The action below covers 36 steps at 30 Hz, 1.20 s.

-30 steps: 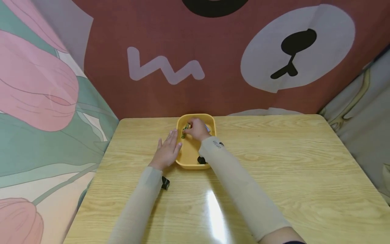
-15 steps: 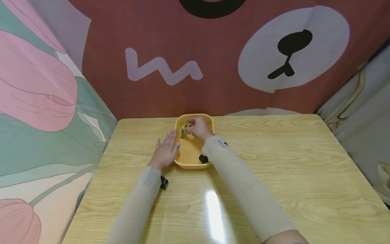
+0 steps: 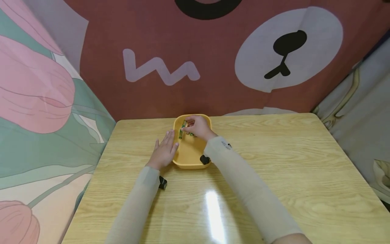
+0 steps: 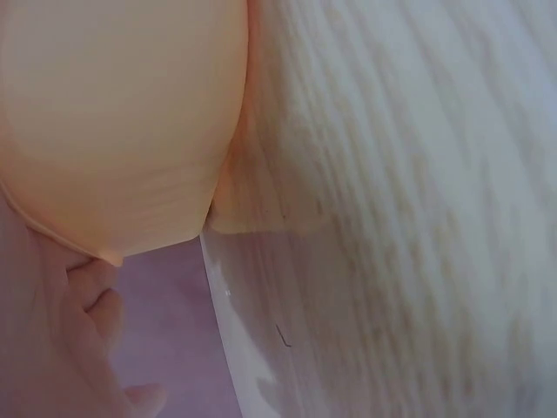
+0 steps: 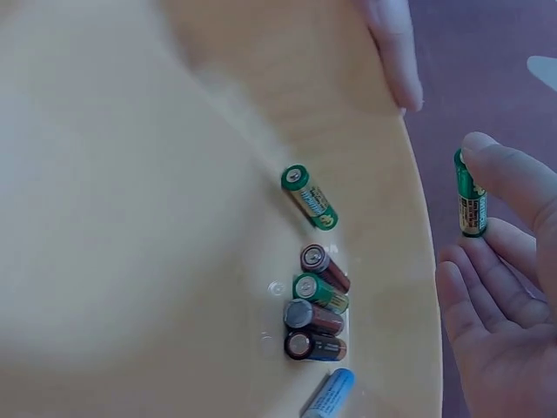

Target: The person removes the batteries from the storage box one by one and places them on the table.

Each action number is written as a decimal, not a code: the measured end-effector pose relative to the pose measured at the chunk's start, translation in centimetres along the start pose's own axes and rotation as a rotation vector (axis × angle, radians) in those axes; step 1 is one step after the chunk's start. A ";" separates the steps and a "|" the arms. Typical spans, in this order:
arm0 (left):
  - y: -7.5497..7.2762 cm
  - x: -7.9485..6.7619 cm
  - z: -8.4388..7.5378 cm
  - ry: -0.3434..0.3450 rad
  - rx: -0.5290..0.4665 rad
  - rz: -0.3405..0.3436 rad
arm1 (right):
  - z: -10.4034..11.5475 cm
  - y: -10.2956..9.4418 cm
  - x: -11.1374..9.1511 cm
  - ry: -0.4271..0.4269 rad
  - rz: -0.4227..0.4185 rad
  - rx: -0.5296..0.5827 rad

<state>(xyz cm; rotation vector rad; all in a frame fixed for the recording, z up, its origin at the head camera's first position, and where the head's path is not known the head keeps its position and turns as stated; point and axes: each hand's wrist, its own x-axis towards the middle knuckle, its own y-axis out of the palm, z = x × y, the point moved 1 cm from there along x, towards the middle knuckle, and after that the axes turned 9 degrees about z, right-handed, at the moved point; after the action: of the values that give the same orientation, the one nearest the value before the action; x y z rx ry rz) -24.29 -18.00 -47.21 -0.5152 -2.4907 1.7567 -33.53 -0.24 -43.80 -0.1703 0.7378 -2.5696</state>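
In the head view the right hand (image 3: 198,128) hangs over the far half of the yellow tray (image 3: 190,152), at about 1 o'clock from its middle. Its fingertips pinch a green battery (image 5: 472,205), parted only enough to take it; the battery sits at about 10 o'clock from the middle of that hand. The right wrist view shows one digit at the battery's 12 o'clock end and another at its 6 o'clock end.

A loose green battery (image 5: 309,198) lies in the tray at about 8 o'clock from the right hand in the head view, near it. In the right wrist view, towards 6 o'clock from that loose one, come a reddish-brown battery (image 5: 326,268), a second green battery (image 5: 322,293), a grey-ended battery (image 5: 316,318) and a black battery (image 5: 315,346), packed close together, then a blue battery (image 5: 330,394) just beside them.

The left hand (image 3: 163,152) has its fingers straight, resting against the tray's 9 o'clock wall and gripping nothing. The tray stands on a wood-grain counter (image 3: 274,162)
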 end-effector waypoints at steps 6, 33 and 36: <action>0.0 -0.1 0.0 0.006 -0.001 -0.007 | 0.4 -0.4 -0.9 -0.020 -0.002 0.023; 0.1 0.1 0.1 0.008 0.000 0.002 | 0.4 -2.2 -4.5 -0.049 -0.081 0.166; 0.1 0.1 0.2 0.002 0.005 0.006 | 0.5 -2.3 -5.0 -0.070 -0.088 0.181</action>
<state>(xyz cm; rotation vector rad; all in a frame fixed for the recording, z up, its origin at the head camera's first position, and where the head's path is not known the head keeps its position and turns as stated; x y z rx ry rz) -24.43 -18.10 -47.40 -0.5244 -2.4861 1.7630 -29.93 3.59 -42.11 -0.2378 0.4787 -2.6817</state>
